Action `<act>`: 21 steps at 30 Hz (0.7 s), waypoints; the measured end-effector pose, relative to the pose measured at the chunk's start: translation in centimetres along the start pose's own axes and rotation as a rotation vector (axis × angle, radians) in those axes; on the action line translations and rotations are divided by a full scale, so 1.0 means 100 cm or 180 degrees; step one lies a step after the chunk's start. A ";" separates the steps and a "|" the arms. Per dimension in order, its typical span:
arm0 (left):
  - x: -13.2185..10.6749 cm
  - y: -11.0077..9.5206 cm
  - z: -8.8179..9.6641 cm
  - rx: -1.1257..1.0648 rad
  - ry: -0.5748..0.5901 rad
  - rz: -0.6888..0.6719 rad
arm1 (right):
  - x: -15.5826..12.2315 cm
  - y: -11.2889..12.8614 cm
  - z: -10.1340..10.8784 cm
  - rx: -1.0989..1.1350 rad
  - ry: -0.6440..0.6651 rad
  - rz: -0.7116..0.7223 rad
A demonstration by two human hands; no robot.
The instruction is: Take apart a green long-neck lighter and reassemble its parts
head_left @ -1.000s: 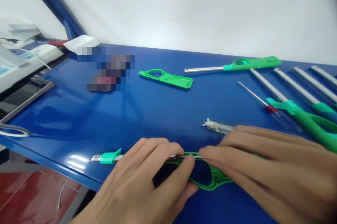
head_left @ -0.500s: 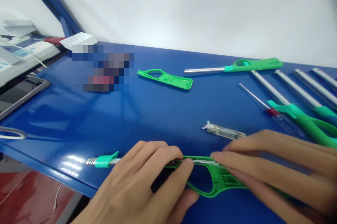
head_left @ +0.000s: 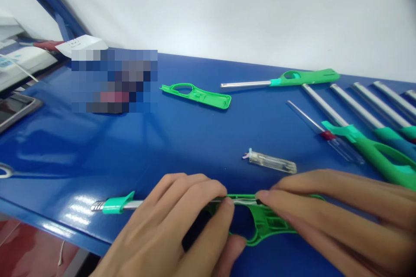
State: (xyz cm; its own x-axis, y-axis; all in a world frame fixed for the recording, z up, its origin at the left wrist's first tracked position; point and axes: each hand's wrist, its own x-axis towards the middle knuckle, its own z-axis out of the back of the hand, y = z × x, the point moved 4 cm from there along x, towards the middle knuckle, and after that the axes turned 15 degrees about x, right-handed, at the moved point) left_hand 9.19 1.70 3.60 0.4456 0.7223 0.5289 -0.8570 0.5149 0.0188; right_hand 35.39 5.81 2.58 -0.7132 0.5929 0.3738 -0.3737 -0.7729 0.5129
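Note:
My left hand [head_left: 182, 216] is closed over an opened green lighter handle half [head_left: 276, 220] near the front edge of the table. Out past its wrist side sticks a metal lighter tube [head_left: 134, 204] with a teal collar [head_left: 113, 205] around it. A thin white wire [head_left: 245, 202] runs along the handle's upper rim, between the two hands. The fingertips of my right hand [head_left: 325, 207] pinch the wire's right end, beside a small dark bit. A clear fuel tank [head_left: 273, 163] lies just behind my right hand. Farther back rests the other green handle half [head_left: 211, 99], its hollow side up.
An assembled green lighter [head_left: 308, 78] lies near the wall. At the right are a screwdriver [head_left: 328, 135] with a clear handle and several more lighters with metal tubes [head_left: 354, 105]. A blurred-out object [head_left: 120, 82], a white box [head_left: 84, 45] and a grey-framed device [head_left: 19, 110] occupy the left.
The view has shifted, so the table items appear farther left. My right fingertips now pinch at a small dark bit by the wire's end. My left hand keeps its grip.

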 end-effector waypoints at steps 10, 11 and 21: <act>0.021 -0.007 -0.008 -0.0384 0.0233 -0.0304 | -0.016 0.003 -0.002 -0.0496 0.0230 0.0048; 0.019 -0.007 -0.009 -0.0353 0.0286 -0.0322 | -0.015 0.004 -0.003 -0.0486 0.0212 0.0054; 0.020 -0.007 -0.010 -0.0314 0.0200 -0.0259 | -0.020 0.004 -0.003 -0.0732 0.0234 0.0168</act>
State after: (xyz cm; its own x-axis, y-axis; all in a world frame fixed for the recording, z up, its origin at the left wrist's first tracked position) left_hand 10.93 3.23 3.76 0.5305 0.7021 0.4749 -0.7892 0.6136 -0.0257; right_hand 36.51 4.21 1.82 -0.7735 0.5387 0.3340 -0.4538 -0.8385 0.3016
